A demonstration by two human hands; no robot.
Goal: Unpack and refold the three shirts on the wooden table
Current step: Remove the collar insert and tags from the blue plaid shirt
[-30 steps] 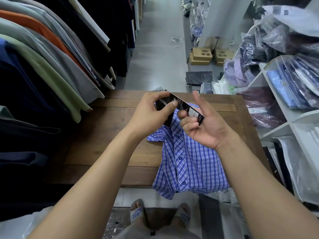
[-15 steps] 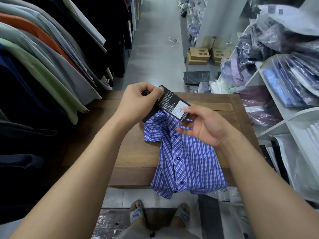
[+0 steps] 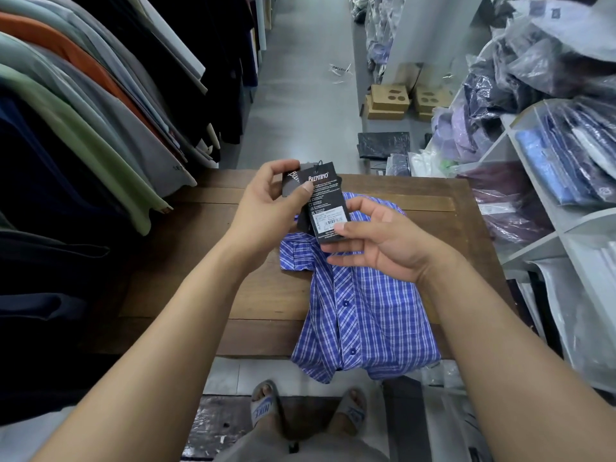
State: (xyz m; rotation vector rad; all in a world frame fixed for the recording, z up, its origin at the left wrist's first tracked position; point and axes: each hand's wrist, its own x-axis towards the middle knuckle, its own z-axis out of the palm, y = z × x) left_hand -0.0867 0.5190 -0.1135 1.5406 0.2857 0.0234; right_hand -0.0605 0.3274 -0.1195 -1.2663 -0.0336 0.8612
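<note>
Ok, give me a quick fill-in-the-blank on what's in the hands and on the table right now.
The left hand and right hand hold a black hang tag printed ____.
The plaid shirt beneath them is ____ and white.
It lies on the wooden table, its hem hanging over the ____ edge.
Missing: Blentino; blue; near.
</note>
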